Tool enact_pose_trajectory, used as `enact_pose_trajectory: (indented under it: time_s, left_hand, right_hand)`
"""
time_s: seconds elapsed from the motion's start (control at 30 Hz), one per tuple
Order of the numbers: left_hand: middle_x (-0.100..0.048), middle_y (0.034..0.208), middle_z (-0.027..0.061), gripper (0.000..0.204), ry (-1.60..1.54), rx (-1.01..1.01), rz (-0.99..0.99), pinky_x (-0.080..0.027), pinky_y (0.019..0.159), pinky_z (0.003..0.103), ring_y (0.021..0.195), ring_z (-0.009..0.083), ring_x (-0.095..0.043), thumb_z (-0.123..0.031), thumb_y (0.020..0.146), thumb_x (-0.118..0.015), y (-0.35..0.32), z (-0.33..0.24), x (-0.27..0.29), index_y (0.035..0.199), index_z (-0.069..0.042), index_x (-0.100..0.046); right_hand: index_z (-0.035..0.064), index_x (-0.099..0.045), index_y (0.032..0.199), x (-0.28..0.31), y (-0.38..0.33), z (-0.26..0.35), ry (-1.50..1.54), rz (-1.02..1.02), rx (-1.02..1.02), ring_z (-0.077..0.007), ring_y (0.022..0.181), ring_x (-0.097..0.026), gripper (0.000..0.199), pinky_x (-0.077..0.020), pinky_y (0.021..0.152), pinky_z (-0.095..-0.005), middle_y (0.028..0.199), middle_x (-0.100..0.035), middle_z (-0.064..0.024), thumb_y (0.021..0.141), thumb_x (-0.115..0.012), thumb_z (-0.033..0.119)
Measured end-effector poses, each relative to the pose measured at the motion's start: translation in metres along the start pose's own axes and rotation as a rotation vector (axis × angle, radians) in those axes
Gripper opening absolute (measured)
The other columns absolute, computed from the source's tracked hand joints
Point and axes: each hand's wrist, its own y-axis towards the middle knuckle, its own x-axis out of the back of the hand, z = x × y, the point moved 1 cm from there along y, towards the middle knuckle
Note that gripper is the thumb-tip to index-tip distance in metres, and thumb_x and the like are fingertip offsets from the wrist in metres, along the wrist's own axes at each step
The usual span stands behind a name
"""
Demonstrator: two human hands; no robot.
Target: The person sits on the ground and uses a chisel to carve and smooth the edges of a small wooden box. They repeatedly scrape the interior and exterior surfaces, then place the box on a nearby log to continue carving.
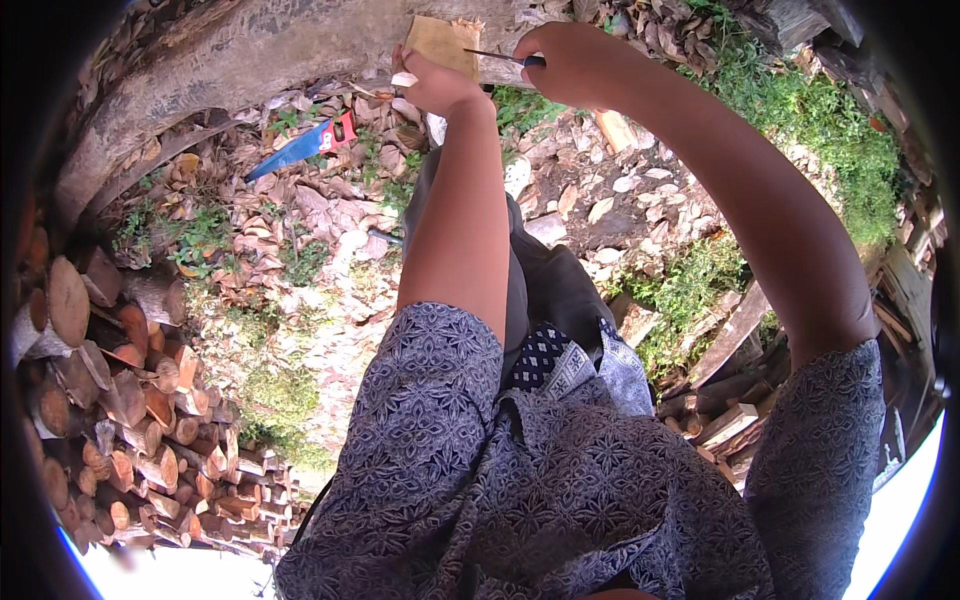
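Observation:
At the top of the head view, a pale wooden block (pixel 440 42) rests against a big log, its right upper edge rough and splintered. My left hand (pixel 440 84) grips the block's lower left side, and a small white patch shows at its fingers. From the right, my right hand (pixel 566 62) is closed round the dark handle of a thin-bladed tool (pixel 495 55). The tool's narrow metal part points left, and its tip meets the block's face. Whether it is a knife or a chisel, I cannot tell.
A handsaw (pixel 305 148) with a blue blade and red handle lies on dry leaves to the left. The large log (pixel 250 60) runs across the far side. Stacked firewood (pixel 140 430) fills the lower left; loose planks (pixel 735 335) lie at right.

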Motion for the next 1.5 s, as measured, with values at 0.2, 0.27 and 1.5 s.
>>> enact_pose_trajectory:
  time_s: [0.2,0.27,1.5]
  left_hand:
    - [-0.06,0.126,0.0215,0.071,0.055,-0.044,0.01,-0.052,0.089,0.047,0.107,0.0336,-0.064,-0.05,0.089,-0.057,0.001,0.002,0.001,0.129,0.008,-0.05]
    - [-0.059,0.127,0.0225,0.077,0.072,-0.027,-0.009,-0.053,0.088,0.048,0.107,0.0348,-0.063,-0.052,0.088,-0.057,-0.007,-0.002,0.002,0.131,0.009,-0.044]
    - [-0.06,0.125,0.0245,0.062,0.031,-0.009,-0.082,-0.05,0.091,0.046,0.108,0.0344,-0.061,-0.045,0.094,-0.054,-0.015,-0.009,-0.007,0.128,0.007,-0.057]
  right_hand:
    - [0.0115,-0.069,0.118,0.004,-0.006,0.01,-0.122,0.032,0.018,-0.0291,0.095,-0.072,0.029,-0.0566,0.084,-0.0434,0.103,-0.073,-0.015,0.091,-0.063,0.019]
    - [0.0097,-0.07,0.117,0.001,0.001,0.014,-0.204,0.118,-0.024,-0.0301,0.098,-0.071,0.028,-0.0568,0.086,-0.0436,0.105,-0.073,-0.0152,0.091,-0.062,0.018]
    - [0.0105,-0.068,0.119,-0.01,-0.02,-0.003,-0.101,-0.049,0.113,-0.0311,0.091,-0.073,0.027,-0.0574,0.08,-0.0456,0.103,-0.073,-0.0152,0.094,-0.061,0.02]
